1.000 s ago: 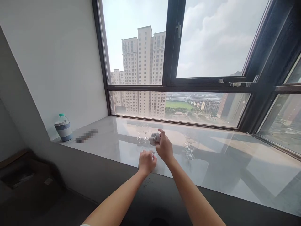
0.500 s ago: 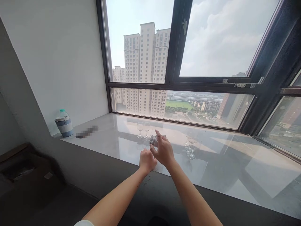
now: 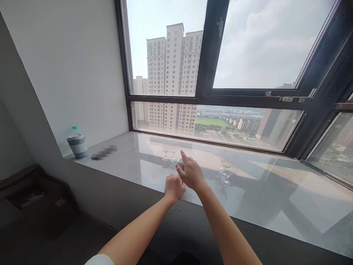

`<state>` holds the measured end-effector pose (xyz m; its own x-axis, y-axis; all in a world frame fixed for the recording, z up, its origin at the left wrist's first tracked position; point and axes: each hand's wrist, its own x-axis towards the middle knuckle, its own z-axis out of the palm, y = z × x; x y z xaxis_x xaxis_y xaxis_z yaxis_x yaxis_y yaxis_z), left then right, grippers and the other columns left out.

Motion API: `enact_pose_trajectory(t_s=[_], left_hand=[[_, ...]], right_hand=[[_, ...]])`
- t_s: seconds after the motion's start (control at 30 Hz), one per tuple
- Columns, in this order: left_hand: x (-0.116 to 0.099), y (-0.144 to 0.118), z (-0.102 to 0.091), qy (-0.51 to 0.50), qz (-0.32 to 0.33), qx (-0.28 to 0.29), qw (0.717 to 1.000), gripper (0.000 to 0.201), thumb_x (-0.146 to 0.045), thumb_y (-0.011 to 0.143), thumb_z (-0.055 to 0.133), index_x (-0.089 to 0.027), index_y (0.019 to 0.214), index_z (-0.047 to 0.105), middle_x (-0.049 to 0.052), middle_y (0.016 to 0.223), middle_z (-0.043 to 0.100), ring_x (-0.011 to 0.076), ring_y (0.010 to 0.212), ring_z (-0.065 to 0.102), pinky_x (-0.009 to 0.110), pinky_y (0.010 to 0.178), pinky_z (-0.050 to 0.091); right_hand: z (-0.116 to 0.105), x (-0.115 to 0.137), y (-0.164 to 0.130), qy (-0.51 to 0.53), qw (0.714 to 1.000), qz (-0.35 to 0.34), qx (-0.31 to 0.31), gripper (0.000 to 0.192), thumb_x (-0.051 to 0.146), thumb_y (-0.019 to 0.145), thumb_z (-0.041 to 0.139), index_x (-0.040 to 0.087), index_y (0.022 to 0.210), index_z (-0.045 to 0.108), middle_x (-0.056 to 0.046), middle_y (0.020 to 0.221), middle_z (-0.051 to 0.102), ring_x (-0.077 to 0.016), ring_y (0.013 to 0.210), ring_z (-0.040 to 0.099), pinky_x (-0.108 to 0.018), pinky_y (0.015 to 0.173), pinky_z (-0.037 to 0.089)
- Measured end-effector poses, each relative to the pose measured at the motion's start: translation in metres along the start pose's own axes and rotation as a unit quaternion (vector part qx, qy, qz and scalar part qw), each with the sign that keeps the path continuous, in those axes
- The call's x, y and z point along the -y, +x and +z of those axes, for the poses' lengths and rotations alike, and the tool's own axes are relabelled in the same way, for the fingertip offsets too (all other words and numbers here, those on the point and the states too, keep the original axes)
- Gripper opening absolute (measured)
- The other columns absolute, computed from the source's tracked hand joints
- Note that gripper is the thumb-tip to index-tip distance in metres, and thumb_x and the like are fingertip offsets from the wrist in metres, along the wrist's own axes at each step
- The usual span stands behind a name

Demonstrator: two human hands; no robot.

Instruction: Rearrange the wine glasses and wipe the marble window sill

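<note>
My left hand (image 3: pixel 174 187) is closed, low over the front edge of the sill. It grips a clear stemmed glass (image 3: pixel 173 169), whose faint outline shows just above the fist; most of it is hidden. Against that glass my right hand (image 3: pixel 192 174) presses a bunched grey cloth (image 3: pixel 181 162), mostly covered by the fingers, with the index finger pointing up. Two stemmed glasses (image 3: pixel 173 151) stand upright just beyond my hands. To the right is another group of stemmed glasses (image 3: pixel 226 173), partly overlapping.
A glossy pale window sill (image 3: pixel 124 162) runs beneath everything, its front edge close to my wrists. At its left end stand a blue-and-white cup-shaped container with a green-capped bottle (image 3: pixel 77 145) and a blurred-out item (image 3: pixel 104 152). Behind rises a dark-framed window (image 3: pixel 162 98).
My right hand has turned slightly over the cloth, so less of the cloth shows. The left hand keeps its grip. The whole view has shifted a little.
</note>
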<state>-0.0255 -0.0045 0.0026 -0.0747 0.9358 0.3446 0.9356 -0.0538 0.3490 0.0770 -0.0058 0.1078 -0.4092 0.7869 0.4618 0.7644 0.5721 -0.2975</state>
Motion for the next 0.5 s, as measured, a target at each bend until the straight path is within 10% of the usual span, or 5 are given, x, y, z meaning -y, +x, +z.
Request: enact_pose_trajectory(t_s=[0.5], left_hand=[[0.005,0.008,0.013,-0.003,0.017,-0.003,1.0,0.046,-0.025,0.085,0.054,-0.024,0.131,0.056,0.012,0.121,0.061,0.0297,0.115,0.052,0.041,0.097,0.037]], right_hand=[[0.003,0.01,0.01,-0.031,0.994,-0.03,0.104,0.077,0.051,0.093,0.037,0.004,0.153,0.021,-0.008,0.085,0.073,-0.0257,0.104,0.062,-0.038,0.106,0.027]])
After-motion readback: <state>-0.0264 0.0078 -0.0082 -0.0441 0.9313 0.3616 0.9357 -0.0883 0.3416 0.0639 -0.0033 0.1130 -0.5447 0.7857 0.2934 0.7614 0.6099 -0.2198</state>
